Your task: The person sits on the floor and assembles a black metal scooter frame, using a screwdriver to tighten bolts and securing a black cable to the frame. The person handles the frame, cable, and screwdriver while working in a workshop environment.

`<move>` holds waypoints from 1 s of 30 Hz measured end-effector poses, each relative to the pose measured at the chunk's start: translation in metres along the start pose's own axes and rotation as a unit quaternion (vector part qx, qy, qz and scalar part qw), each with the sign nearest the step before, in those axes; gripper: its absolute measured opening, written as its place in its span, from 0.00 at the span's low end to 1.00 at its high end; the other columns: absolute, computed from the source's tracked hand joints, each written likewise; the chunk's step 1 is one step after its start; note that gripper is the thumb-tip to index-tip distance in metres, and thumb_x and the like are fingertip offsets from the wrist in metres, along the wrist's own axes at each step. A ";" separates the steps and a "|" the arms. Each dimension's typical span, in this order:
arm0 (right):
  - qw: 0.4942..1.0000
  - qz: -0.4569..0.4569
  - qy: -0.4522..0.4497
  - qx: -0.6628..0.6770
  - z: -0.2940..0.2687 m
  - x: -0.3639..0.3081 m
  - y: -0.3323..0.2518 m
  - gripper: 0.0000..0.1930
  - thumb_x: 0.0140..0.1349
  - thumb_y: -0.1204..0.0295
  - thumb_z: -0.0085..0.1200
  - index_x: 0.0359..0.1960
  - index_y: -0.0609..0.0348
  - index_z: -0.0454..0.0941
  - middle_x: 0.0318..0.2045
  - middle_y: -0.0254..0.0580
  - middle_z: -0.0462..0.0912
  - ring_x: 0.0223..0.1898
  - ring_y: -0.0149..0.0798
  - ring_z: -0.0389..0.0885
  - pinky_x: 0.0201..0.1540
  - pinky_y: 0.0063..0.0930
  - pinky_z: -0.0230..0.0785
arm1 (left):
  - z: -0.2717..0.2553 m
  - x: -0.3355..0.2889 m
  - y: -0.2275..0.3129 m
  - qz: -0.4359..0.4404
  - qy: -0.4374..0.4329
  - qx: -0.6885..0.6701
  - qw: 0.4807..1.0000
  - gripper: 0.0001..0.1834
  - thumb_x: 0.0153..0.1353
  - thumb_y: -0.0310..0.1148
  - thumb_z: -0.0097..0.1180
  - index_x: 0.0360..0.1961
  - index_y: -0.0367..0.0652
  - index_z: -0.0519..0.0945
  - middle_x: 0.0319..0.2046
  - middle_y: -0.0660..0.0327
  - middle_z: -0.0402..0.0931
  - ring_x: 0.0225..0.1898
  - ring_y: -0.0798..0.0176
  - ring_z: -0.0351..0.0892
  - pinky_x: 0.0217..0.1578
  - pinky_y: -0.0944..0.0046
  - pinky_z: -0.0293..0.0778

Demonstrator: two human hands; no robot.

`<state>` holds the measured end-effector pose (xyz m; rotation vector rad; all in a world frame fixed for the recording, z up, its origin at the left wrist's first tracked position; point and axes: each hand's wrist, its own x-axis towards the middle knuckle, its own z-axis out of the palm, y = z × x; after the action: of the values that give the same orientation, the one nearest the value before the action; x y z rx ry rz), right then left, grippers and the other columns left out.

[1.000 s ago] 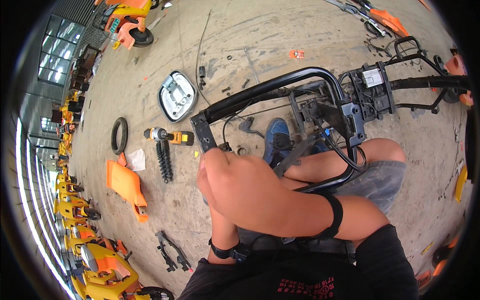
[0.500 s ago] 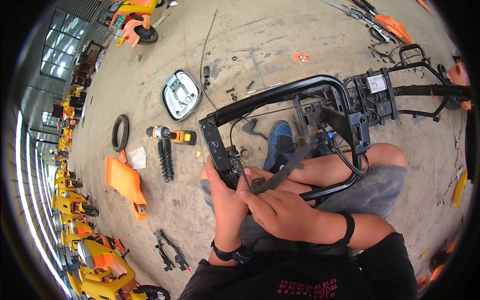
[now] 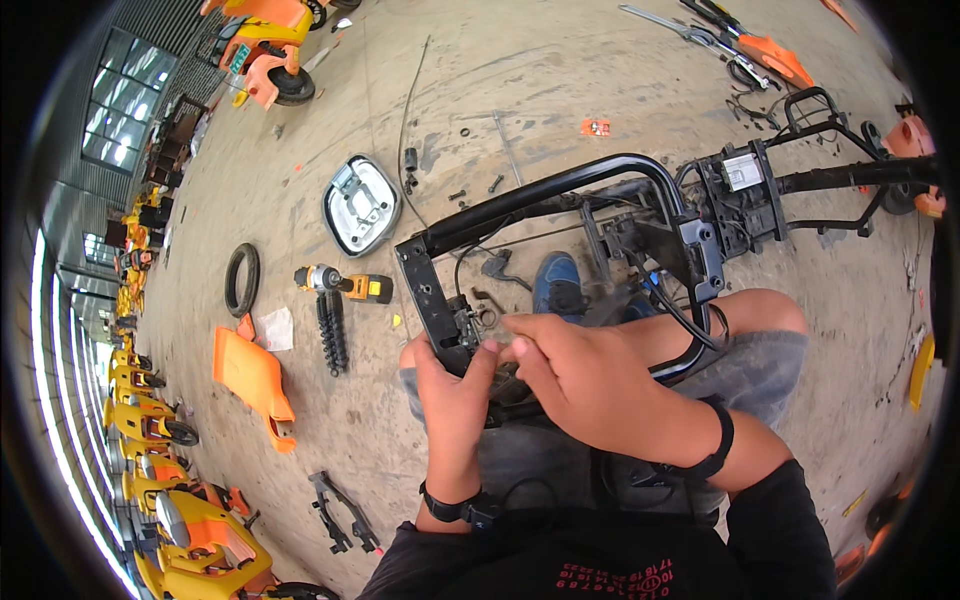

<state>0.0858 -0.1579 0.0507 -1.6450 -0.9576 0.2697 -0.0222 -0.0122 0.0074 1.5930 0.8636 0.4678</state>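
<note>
1. Black tubular frame (image 3: 500, 213) stands across the person's legs, its flat end plate (image 3: 425, 295) toward the left side of the lap
2. Left hand (image 3: 455, 385) closed around the lower end of the end plate, thumb on one side, fingers on the other, partly hidden
3. Right hand (image 3: 590, 385) just beside it, right of the plate; index finger extended, thumb tip close; cannot tell whether anything is pinched between them
4. Floor left of the frame: yellow-and-black power driver (image 3: 370, 290), black coil spring (image 3: 332, 335) just below it, black tyre (image 3: 232, 280), orange panel (image 3: 250, 370)
5. Silvery shell (image 3: 362, 205) lies above the driver
</note>
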 end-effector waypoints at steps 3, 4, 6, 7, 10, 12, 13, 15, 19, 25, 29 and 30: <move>0.999 0.006 -0.046 -0.011 0.003 0.013 -0.005 0.11 0.72 0.73 0.52 0.49 0.70 0.77 0.31 0.55 0.87 0.31 0.55 0.87 0.30 0.41 0.78 | 0.003 0.001 0.000 0.002 0.007 0.006 1.000 0.28 0.64 0.30 0.68 0.59 0.31 0.68 0.44 0.57 0.78 0.43 0.67 0.78 0.44 0.65 0.77; 0.999 -0.001 -0.048 -0.012 0.003 0.018 -0.009 0.11 0.71 0.73 0.52 0.48 0.70 0.78 0.29 0.53 0.85 0.30 0.55 0.86 0.29 0.40 0.78 | 0.002 0.003 -0.004 0.003 0.009 0.014 1.000 0.28 0.64 0.31 0.67 0.59 0.31 0.68 0.44 0.56 0.78 0.43 0.67 0.78 0.44 0.65 0.77; 0.998 -0.015 -0.054 -0.014 0.004 0.026 -0.017 0.11 0.71 0.73 0.52 0.47 0.70 0.78 0.26 0.50 0.83 0.28 0.54 0.85 0.27 0.40 0.77 | 0.000 0.003 -0.004 0.043 0.007 0.064 0.997 0.28 0.65 0.33 0.67 0.59 0.31 0.68 0.44 0.56 0.78 0.43 0.66 0.78 0.44 0.65 0.77; 0.994 -0.065 -0.062 -0.056 0.006 0.031 -0.017 0.11 0.69 0.73 0.53 0.47 0.70 0.78 0.24 0.48 0.81 0.27 0.52 0.84 0.26 0.39 0.76 | 0.000 0.004 -0.003 0.082 0.002 0.105 0.991 0.28 0.66 0.33 0.66 0.59 0.31 0.68 0.44 0.56 0.78 0.43 0.66 0.78 0.44 0.65 0.77; 0.970 -0.158 -0.087 -0.165 0.019 0.041 -0.016 0.11 0.66 0.75 0.55 0.46 0.69 0.79 0.21 0.42 0.76 0.24 0.45 0.82 0.23 0.35 0.74 | 0.005 0.002 -0.001 0.098 0.023 0.123 0.987 0.28 0.65 0.31 0.66 0.60 0.33 0.68 0.42 0.57 0.77 0.41 0.66 0.77 0.43 0.65 0.76; 0.961 -0.147 -0.108 -0.210 0.034 0.041 -0.020 0.11 0.64 0.75 0.56 0.46 0.68 0.79 0.20 0.39 0.74 0.23 0.40 0.81 0.22 0.33 0.73 | 0.005 -0.002 -0.013 0.118 0.028 0.010 0.993 0.28 0.64 0.31 0.67 0.60 0.33 0.68 0.42 0.58 0.76 0.40 0.65 0.76 0.43 0.66 0.75; 0.962 -0.148 -0.092 -0.212 0.040 0.037 -0.022 0.11 0.63 0.75 0.57 0.46 0.68 0.78 0.20 0.38 0.74 0.23 0.38 0.81 0.23 0.32 0.73 | 0.004 -0.004 -0.019 0.126 0.029 -0.047 0.990 0.28 0.64 0.30 0.67 0.60 0.33 0.68 0.42 0.58 0.75 0.40 0.65 0.76 0.42 0.66 0.75; 0.963 -0.152 -0.060 -0.214 0.051 0.026 -0.025 0.12 0.62 0.75 0.57 0.46 0.68 0.78 0.21 0.37 0.75 0.22 0.35 0.81 0.23 0.30 0.73 | 0.001 -0.008 -0.028 0.142 0.036 -0.160 0.976 0.28 0.63 0.30 0.67 0.59 0.34 0.68 0.43 0.58 0.74 0.40 0.65 0.75 0.42 0.66 0.75; 0.959 -0.167 -0.055 -0.223 0.042 -0.003 -0.018 0.17 0.61 0.75 0.60 0.50 0.70 0.76 0.21 0.35 0.74 0.22 0.34 0.80 0.26 0.28 0.74 | 0.000 -0.003 -0.025 0.053 0.043 0.010 0.998 0.24 0.65 0.33 0.67 0.55 0.36 0.71 0.42 0.60 0.77 0.41 0.66 0.76 0.39 0.64 0.75; 0.961 -0.211 -0.038 -0.174 0.039 -0.028 0.014 0.22 0.56 0.78 0.57 0.53 0.76 0.74 0.24 0.37 0.76 0.24 0.33 0.80 0.27 0.25 0.73 | 0.004 -0.002 0.006 0.002 0.040 0.070 0.997 0.23 0.58 0.26 0.69 0.51 0.35 0.71 0.42 0.60 0.68 0.40 0.69 0.73 0.40 0.68 0.74; 0.976 -0.170 -0.062 -0.124 0.031 -0.040 0.023 0.19 0.62 0.78 0.56 0.55 0.71 0.73 0.26 0.38 0.78 0.25 0.39 0.82 0.28 0.29 0.74 | 0.003 -0.002 0.011 -0.028 0.019 0.043 0.998 0.24 0.57 0.24 0.69 0.52 0.35 0.70 0.43 0.60 0.71 0.40 0.69 0.75 0.41 0.68 0.75; 0.980 -0.155 -0.067 -0.105 0.030 -0.040 0.022 0.18 0.64 0.78 0.55 0.56 0.69 0.73 0.26 0.39 0.80 0.25 0.41 0.83 0.28 0.30 0.74 | 0.003 -0.003 0.014 -0.040 0.007 0.013 0.999 0.25 0.57 0.23 0.69 0.53 0.34 0.70 0.44 0.59 0.72 0.41 0.69 0.76 0.41 0.68 0.75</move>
<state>0.0510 -0.1649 0.0087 -1.6529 -1.3662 0.0679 -0.0180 -0.0166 0.0205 1.5740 0.9439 0.4120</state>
